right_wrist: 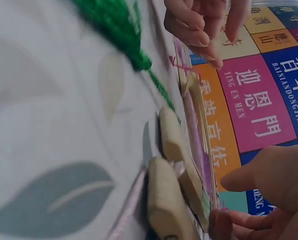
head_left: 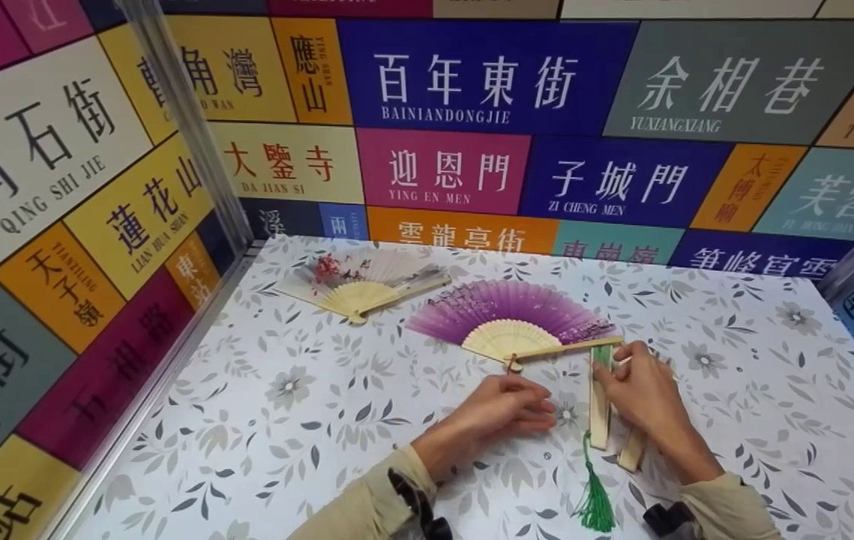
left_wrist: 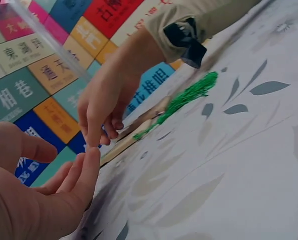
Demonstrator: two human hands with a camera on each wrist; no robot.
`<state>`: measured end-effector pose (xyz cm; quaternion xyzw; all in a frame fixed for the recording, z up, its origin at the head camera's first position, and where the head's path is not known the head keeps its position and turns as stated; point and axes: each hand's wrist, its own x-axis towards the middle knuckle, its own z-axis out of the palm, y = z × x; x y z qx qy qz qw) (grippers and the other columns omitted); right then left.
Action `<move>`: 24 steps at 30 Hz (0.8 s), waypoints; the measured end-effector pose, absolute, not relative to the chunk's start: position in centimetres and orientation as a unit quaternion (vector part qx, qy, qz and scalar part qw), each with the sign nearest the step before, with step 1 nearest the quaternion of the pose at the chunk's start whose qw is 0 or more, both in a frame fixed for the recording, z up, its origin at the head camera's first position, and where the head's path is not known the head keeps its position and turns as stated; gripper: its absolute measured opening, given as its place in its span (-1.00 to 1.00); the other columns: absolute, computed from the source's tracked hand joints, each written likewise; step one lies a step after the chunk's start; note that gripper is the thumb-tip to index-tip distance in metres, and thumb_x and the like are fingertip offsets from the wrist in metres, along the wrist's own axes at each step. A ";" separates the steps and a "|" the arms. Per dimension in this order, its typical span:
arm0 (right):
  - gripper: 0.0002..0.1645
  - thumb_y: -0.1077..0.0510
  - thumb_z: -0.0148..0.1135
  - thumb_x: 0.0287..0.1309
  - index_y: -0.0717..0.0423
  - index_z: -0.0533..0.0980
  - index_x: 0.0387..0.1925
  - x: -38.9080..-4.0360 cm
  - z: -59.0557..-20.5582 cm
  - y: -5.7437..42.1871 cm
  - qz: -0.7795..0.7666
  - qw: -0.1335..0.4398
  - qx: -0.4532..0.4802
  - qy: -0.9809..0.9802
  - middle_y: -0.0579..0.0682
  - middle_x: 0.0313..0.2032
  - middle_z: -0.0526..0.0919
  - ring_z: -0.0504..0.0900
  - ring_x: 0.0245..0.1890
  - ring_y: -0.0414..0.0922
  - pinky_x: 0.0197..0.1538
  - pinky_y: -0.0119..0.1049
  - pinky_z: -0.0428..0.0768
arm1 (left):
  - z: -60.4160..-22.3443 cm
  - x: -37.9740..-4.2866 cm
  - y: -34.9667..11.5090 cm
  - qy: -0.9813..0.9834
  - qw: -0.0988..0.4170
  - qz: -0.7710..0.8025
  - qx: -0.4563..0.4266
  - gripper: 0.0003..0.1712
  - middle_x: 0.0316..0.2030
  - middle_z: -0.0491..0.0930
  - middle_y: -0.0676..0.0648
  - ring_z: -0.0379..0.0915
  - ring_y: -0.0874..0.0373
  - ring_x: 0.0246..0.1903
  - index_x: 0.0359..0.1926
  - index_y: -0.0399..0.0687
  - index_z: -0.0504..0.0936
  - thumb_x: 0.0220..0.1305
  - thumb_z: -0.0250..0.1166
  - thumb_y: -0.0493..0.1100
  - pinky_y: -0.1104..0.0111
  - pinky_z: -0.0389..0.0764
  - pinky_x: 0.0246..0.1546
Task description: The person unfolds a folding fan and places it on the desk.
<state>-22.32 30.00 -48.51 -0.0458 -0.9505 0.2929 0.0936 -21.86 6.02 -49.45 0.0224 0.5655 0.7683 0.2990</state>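
My right hand is over the upper end of a folded hand fan with green cloth, fingertips at the fan and thumb held apart in the right wrist view. A green tassel trails from its lower end. Partly beneath my right hand lies a second folded fan. My left hand hovers with loosely bent fingers, holding nothing, just below the pivot of a spread purple fan. That fan's right guard stick reaches toward my right fingertips.
A spread white fan with red blossoms lies at the back left, its edge near the purple fan. The leaf-patterned tabletop meets coloured sign walls at the back and left. Dark wrist straps circle both sleeves.
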 end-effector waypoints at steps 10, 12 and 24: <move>-0.10 -0.32 0.34 0.17 0.30 0.28 0.16 -22.3 -49.3 29.9 0.238 0.057 -0.049 -0.968 0.08 -0.47 0.61 0.55 -0.51 -0.02 -0.57 -0.25 0.43 | -49.4 -21.1 10.2 0.760 0.216 0.589 0.170 -0.67 -0.33 0.76 0.02 0.66 0.26 -0.39 -0.02 -0.11 0.71 0.15 0.34 -0.26 0.48 0.74 -0.29; -0.10 -0.30 0.35 0.17 0.34 0.30 0.16 -22.3 -49.3 29.7 0.229 0.056 -0.045 -0.971 0.10 -0.46 0.61 0.58 -0.46 0.03 -0.54 -0.19 0.47 | -49.3 -21.2 10.8 0.793 0.193 0.546 0.190 -0.68 -0.37 0.74 0.12 0.58 0.38 -0.42 -0.05 -0.04 0.73 0.13 0.35 -0.22 0.58 0.66 -0.32; -0.57 -0.03 0.28 0.22 0.30 0.46 -0.19 -21.3 -48.1 29.2 0.240 0.008 -0.034 -0.970 0.14 -0.48 0.55 0.51 -0.48 0.02 -0.54 -0.29 0.41 | -49.2 -21.3 11.5 0.782 0.216 0.562 0.162 -0.74 -0.38 0.75 0.04 0.63 0.31 -0.43 -0.10 -0.09 0.74 0.16 0.33 -0.29 0.55 0.69 -0.37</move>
